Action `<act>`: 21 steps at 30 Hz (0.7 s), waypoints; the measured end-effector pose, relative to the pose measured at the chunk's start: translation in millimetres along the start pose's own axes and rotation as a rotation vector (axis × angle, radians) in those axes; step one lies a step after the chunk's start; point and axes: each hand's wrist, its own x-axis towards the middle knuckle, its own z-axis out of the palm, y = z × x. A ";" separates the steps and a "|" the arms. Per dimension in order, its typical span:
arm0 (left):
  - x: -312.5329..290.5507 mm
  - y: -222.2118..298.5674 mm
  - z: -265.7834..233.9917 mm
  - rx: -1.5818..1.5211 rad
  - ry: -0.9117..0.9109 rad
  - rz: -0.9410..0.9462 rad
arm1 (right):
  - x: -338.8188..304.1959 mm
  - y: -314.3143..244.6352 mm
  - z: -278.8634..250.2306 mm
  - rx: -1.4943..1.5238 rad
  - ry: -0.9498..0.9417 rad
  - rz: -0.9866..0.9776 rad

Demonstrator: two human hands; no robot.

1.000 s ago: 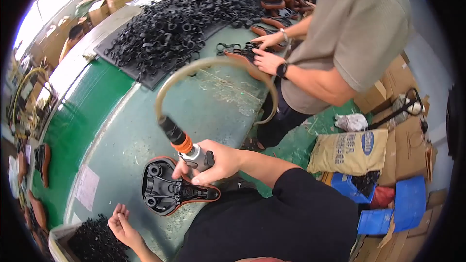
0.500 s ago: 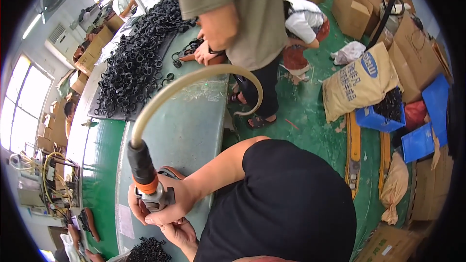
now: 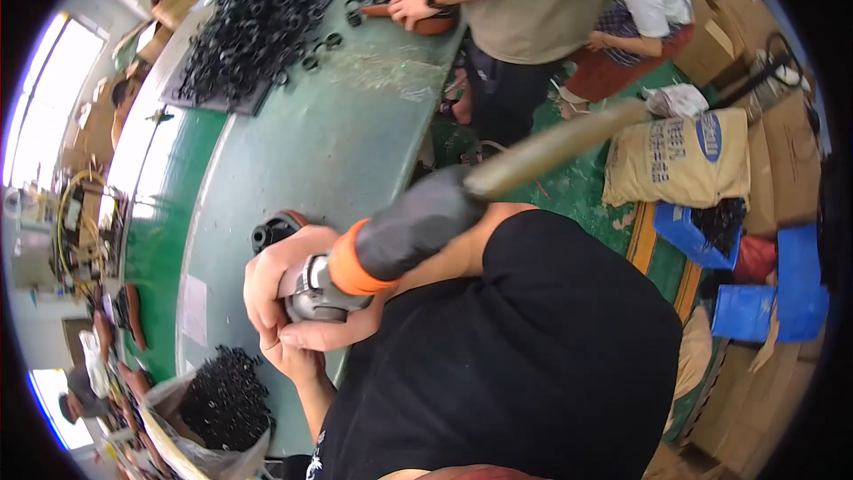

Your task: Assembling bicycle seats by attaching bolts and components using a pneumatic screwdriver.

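Observation:
My right hand (image 3: 267,289) is closed round a pneumatic hand tool (image 3: 404,231) with a grey metal head, an orange collar and a black sleeve. The tool leans over to the right, and a pale hose (image 3: 560,153), blurred, runs from its end. Just below, the fingers of my left hand (image 3: 298,363) are pinched together close under the right hand; whatever they hold is hidden. Beyond my right hand, partly covered by it, a piece of footwear (image 3: 283,228) with black straps and a brown edge sits on the grey-green table (image 3: 302,160).
An open plastic bag (image 3: 164,409) of small black parts stands near left. Black straps and rings (image 3: 258,36) are heaped at the far end. A co-worker's hand (image 3: 410,7) handles footwear there; another person bends behind. Right: a sack (image 3: 680,160) and blue bins (image 3: 697,236).
The tool has tipped from nearly upright to leaning right, and its hose has swung right with it. My view has shifted, so the bag of black parts shows more fully.

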 end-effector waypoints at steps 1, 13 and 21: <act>2.8 -6.6 -18.6 0.098 -0.020 0.031 | 1.9 -1.5 -2.6 -0.020 -0.004 0.012; 48.5 -57.5 -110.0 0.730 0.087 0.121 | 20.8 16.4 -41.0 -0.111 -0.017 0.258; 54.3 -54.4 -84.6 0.856 0.046 0.250 | 54.6 69.1 -49.4 -0.001 -0.135 0.252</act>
